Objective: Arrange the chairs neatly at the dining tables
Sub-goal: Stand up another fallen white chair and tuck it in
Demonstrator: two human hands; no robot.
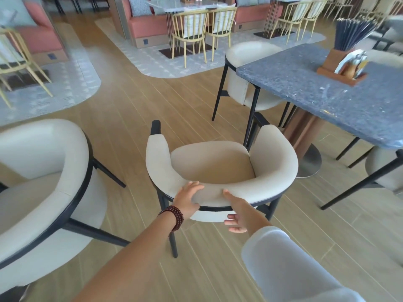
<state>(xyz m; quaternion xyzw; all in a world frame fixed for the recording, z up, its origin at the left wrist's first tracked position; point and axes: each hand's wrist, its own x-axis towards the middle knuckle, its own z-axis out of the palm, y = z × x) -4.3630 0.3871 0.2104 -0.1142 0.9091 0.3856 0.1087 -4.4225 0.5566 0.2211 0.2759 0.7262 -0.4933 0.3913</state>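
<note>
The left hand [188, 198] and right hand [238, 212] each gripped the backrest of the cream chair [209, 164], which stood just ahead of them beside the counter [327, 99], apparently not yet pushed in.

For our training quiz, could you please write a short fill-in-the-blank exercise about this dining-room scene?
1. The left hand and right hand both hold the cream armchair by its ____.
2. The beaded bracelet sits on the ____ wrist.
3. The blue stone-topped table stands to the person's ____.
Missing words: backrest; left; right.
</note>
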